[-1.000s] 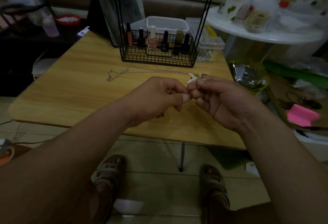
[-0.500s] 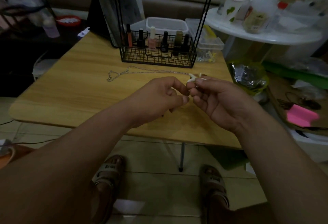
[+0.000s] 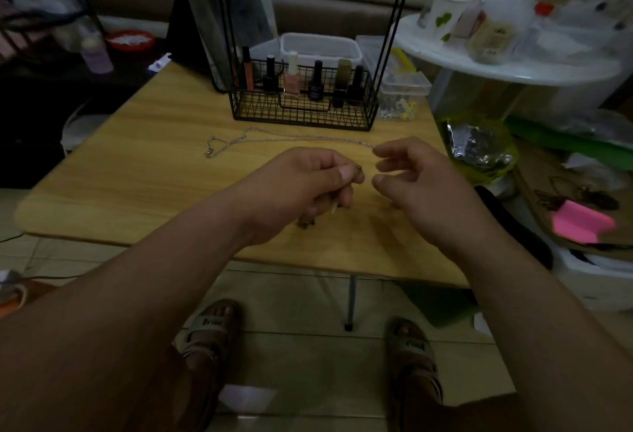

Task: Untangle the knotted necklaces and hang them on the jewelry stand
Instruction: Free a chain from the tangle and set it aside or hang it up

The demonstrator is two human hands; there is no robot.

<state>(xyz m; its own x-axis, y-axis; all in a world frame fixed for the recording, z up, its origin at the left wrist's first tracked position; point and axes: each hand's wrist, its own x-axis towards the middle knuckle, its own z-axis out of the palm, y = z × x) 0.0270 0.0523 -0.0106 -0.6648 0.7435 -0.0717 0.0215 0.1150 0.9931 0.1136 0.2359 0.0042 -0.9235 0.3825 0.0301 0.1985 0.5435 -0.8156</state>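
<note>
At twelve o'clock, one silver chain [image 3: 291, 137] lies free on the table [image 3: 137, 185], unhung. Left hand [image 3: 308, 185] pinches another necklace [image 3: 358, 171] in its grip; right hand [image 3: 421, 185] hangs slack, empty.

My left hand [image 3: 308, 185] pinches a knotted necklace [image 3: 358, 171] over the wooden table [image 3: 137, 185], my right hand [image 3: 418, 185] loose-fingered just beside it (a silver chain [image 3: 274, 138] lies beyond, before the wire basket [image 3: 301, 113]).
</note>
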